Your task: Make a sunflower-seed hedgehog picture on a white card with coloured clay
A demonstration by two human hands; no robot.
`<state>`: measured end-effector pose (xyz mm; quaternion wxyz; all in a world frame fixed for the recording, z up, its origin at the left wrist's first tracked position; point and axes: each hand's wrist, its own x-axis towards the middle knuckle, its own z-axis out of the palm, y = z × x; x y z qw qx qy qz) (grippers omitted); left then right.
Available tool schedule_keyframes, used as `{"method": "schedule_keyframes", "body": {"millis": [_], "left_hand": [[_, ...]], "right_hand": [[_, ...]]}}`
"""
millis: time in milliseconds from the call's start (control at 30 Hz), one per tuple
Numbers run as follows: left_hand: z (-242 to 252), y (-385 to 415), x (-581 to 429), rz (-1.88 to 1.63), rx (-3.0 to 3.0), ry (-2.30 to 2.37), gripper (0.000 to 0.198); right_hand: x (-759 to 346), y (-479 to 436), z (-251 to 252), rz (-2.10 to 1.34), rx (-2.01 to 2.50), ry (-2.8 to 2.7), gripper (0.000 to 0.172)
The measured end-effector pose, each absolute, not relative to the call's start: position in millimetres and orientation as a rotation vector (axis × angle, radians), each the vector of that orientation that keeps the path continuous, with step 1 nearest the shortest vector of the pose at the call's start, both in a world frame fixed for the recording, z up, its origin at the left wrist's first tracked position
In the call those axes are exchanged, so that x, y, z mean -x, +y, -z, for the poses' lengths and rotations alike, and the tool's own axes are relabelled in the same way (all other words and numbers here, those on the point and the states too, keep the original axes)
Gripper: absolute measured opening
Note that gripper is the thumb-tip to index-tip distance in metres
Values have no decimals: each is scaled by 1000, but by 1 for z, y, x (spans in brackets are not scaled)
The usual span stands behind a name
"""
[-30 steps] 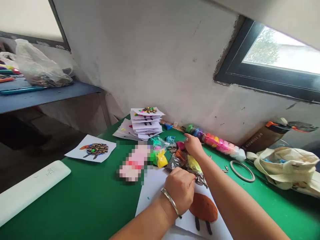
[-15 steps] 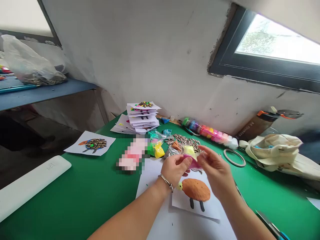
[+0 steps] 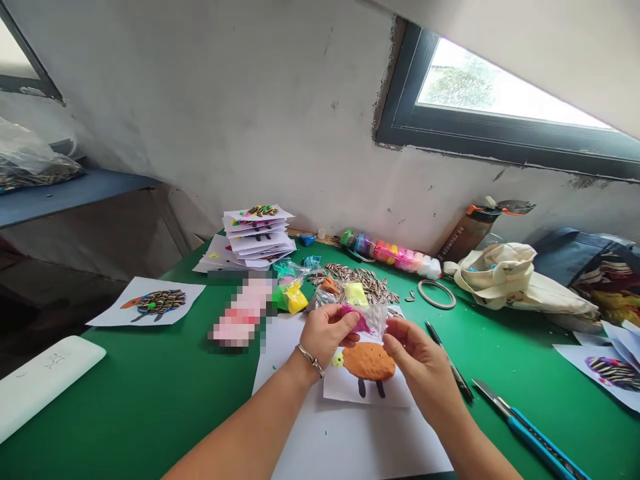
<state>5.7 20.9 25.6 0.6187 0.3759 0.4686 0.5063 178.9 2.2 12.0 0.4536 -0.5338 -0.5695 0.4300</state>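
Brought pink packet [image 3: 364, 322] just above orange figure [image 3: 369, 361] since a second ago

Held packet right of and below frame centre, with narrow grip of left hand [image 3: 324, 337] on its left end. Set right hand [image 3: 425, 360] at its clear edge; could not tell that grip as pinched or loose. Kept near striped seeds [image 3: 373, 285].

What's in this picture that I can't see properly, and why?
Head view:
Pink thing: blurred into squares, so I can't tell what it is.
Orange animal picture: partly covered by the left hand and right hand.
Paper stack: upper sheets cover most of the lower ones.
Plastic bag: cut off by the left edge.
Blue cutter: handle cut off by the bottom edge.
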Motion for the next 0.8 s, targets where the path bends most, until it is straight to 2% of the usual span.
{"method": "schedule_keyframes", "body": {"millis": [167,367,500,800], "left_hand": [[-24,19,-9,-1142,-967,1096,34],[-23,18,-12,-1120,-1045,1157,22],[-22,17,-13,-1122,-1084,1180,21],[-16,19,-13,-1139,-1162,1209,20]], "right_hand": [[-182,1,-21,-1085,1335,-1449,28],[-183,1,-16,-876,1370,-1601,25],[-184,1,-8,-649,1372,-1713,19],[-183,5,-5,-426,1327,-1827,11]]}}
